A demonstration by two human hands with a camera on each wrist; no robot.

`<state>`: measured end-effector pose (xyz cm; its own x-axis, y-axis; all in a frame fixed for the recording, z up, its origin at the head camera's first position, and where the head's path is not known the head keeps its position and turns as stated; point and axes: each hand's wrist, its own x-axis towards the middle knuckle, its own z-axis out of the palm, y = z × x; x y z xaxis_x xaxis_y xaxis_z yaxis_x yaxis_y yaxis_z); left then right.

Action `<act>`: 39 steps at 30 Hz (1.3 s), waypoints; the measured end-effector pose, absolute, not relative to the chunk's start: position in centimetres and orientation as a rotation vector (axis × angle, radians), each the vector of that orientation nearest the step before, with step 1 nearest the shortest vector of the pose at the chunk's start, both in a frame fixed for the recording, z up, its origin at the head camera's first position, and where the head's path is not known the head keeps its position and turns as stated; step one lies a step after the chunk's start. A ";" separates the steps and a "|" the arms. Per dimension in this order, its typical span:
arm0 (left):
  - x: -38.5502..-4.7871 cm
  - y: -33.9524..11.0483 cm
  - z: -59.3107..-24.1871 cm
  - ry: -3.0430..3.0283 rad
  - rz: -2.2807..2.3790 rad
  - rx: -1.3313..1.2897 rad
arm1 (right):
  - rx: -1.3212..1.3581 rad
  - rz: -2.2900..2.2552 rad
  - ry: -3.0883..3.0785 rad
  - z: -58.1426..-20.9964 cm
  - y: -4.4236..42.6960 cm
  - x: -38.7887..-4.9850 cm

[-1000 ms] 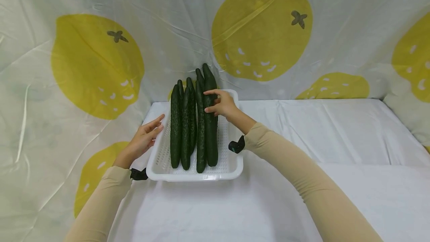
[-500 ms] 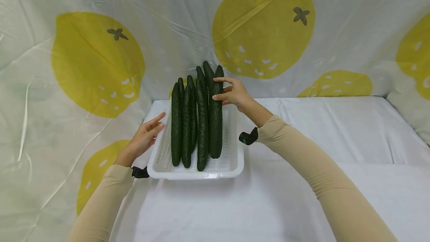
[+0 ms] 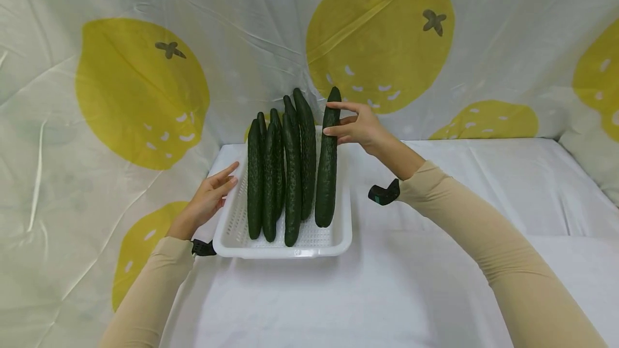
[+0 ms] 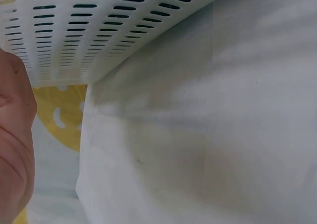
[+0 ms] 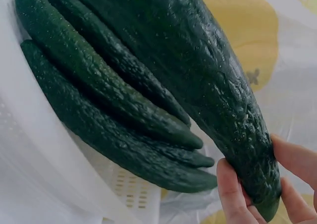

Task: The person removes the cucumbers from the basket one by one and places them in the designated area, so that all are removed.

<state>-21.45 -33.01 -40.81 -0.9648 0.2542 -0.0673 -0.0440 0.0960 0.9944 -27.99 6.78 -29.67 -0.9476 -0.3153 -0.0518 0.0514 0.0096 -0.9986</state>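
Note:
In the head view my right hand [image 3: 360,125] pinches a dark green cucumber [image 3: 327,176] near its upper end, thumb and fingers on either side. The cucumber slants upright over the right part of a white plastic basket [image 3: 290,253], apart from the others. Several more cucumbers [image 3: 292,187] lean side by side in the basket, tops toward the back. Up close in the right wrist view, my fingertips [image 5: 230,189] hold the cucumber's narrow end. My left hand [image 3: 208,200] rests at the basket's left rim with fingers extended; its lower fingers are partly hidden.
A white cloth [image 3: 300,305] covers the table under the basket. Behind and to the left hangs a pale curtain [image 3: 251,26] printed with yellow fruit. In the left wrist view the slotted basket wall [image 4: 79,30] stands close beside my hand.
My right hand has drawn one cucumber away from the group, to the right. A gap now separates it from the others. My left hand has stayed at the basket's rim.

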 end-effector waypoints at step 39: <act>-21.4 -33.0 -40.8 2.144 1.970 0.185 | -0.266 -1.872 2.025 -33.8 14.7 -26.2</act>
<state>-21.38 -33.01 -40.84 -0.9669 0.2425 -0.0789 -0.0581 0.0916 0.9941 -26.19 14.68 -33.81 -0.9142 -0.3806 -0.1394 0.1092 0.0999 -0.9890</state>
